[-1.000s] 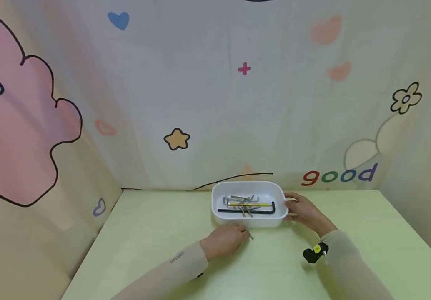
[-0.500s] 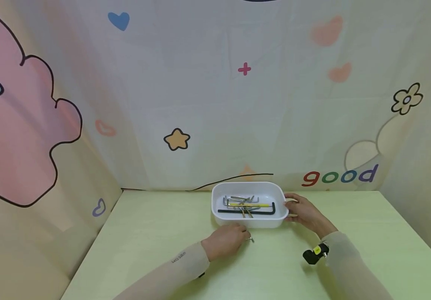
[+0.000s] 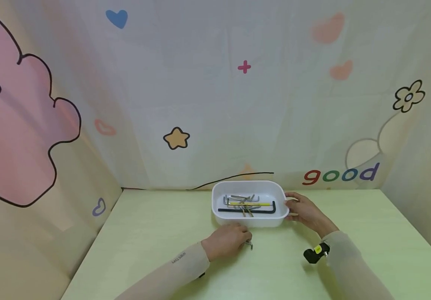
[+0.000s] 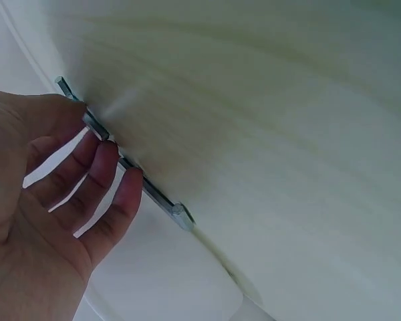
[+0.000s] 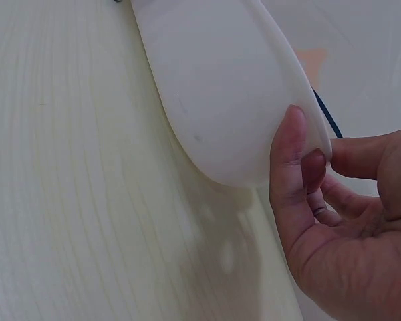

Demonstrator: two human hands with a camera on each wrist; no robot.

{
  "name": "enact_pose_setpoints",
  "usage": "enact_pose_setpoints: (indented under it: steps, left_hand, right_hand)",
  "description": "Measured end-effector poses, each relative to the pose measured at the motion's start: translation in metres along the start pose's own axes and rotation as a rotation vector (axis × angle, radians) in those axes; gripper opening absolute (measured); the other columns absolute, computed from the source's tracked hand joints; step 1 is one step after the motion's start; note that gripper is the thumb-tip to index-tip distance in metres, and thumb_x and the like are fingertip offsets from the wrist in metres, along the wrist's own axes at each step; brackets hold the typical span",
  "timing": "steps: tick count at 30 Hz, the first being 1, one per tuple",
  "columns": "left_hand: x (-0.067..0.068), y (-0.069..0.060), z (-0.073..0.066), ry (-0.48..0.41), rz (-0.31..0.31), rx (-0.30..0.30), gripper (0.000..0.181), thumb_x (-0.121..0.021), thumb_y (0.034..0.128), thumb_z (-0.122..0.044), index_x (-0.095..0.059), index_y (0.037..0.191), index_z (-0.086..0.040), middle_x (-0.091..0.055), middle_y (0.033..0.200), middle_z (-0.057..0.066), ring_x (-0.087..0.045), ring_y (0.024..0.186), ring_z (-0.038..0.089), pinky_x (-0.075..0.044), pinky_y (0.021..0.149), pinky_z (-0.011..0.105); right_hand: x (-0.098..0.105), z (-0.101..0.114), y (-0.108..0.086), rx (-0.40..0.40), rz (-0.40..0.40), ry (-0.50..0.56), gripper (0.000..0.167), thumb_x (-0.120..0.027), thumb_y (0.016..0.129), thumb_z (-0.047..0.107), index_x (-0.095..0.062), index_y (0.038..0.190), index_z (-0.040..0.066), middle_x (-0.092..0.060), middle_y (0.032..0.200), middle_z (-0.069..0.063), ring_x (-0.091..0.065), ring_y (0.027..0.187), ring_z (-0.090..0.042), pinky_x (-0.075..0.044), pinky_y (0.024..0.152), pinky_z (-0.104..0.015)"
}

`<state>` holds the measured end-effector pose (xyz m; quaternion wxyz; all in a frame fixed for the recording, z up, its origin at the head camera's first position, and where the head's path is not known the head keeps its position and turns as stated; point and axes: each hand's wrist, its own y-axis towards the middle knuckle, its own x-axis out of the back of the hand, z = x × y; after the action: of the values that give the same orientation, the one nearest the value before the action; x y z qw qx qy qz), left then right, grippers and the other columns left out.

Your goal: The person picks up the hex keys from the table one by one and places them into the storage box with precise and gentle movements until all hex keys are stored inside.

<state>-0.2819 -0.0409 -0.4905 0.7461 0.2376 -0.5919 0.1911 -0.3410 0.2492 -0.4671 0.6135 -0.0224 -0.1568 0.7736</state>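
Observation:
Just in front of a white plastic container, my left hand pinches a small silver hex key between thumb and fingertips. Its bent end pokes out past the fingers in the head view. A second short metal length shows under the thumb; whether it belongs to the same key I cannot tell. My right hand grips the container's right rim, thumb and fingers on either side of the wall. Inside lie a long black hex key, a yellow one and several smaller metal keys.
The container stands near the back of a pale green table, close to a printed curtain. A black device with a yellow patch is worn at the right wrist.
The hex key's visible end has turned from pointing right to pointing down toward the front as the left fingers shift slightly. Container and right hand stay where they were.

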Motion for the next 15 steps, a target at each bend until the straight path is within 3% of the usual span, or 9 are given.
enact_pose_setpoints:
  steps: [5,15]
  left_hand:
    - [0.002,-0.0003,-0.0015,-0.02,0.026,-0.001,0.009,-0.063,0.0957,-0.025,-0.067,0.104,-0.026,-0.064,0.097,-0.012,-0.059,0.091,0.006,-0.051,0.081,0.02]
    - [0.0038,-0.0036,-0.0036,0.045,0.075,0.011,0.008,-0.057,0.0986,-0.025,-0.063,0.104,-0.021,-0.064,0.099,-0.009,-0.06,0.093,0.008,-0.052,0.081,0.02]
  right_hand:
    - [0.0001,0.0006,0.0002,-0.001,0.0,-0.004,0.051,-0.044,0.104,0.014,-0.026,0.151,0.005,-0.046,0.137,-0.024,-0.057,0.099,-0.022,-0.059,0.08,-0.03]
    - [0.0001,0.0,-0.0002,0.008,0.005,0.012,0.05,-0.044,0.104,0.013,-0.027,0.15,0.004,-0.05,0.129,-0.02,-0.058,0.095,-0.019,-0.059,0.078,-0.029]
